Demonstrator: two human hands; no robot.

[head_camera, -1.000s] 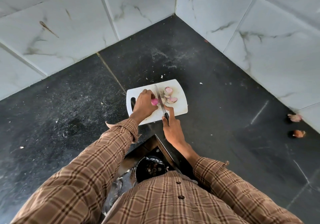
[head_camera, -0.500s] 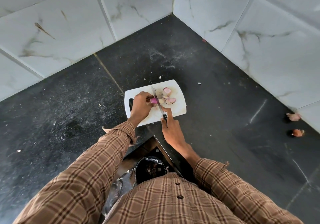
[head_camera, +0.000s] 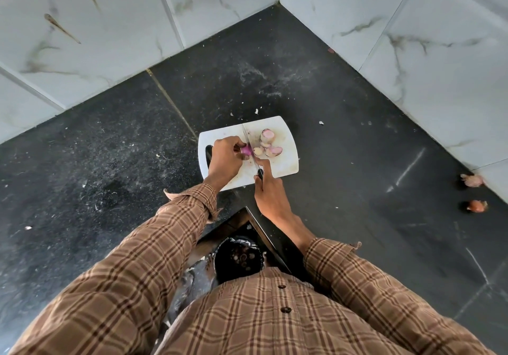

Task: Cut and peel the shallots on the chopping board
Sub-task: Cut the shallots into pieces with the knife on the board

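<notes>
A small white chopping board (head_camera: 286,166) lies on the black counter. My left hand (head_camera: 224,159) pins a purple shallot (head_camera: 246,150) against the board with its fingertips. My right hand (head_camera: 269,194) grips the dark handle of a knife (head_camera: 248,141), forefinger stretched along the spine. The blade runs away from me and stands just right of the held shallot. Several cut shallot pieces (head_camera: 268,144), pink and pale, lie right of the blade.
Two unpeeled shallots (head_camera: 472,180) (head_camera: 477,205) sit at the far right by the tiled wall. A dark bin (head_camera: 238,258) with scraps stands below the counter's corner edge. Marble-tiled walls (head_camera: 412,52) meet behind the board. Peel bits dot the counter.
The blade has shifted slightly left, closer to the held shallot. Both hands stay at the board with the same grips.
</notes>
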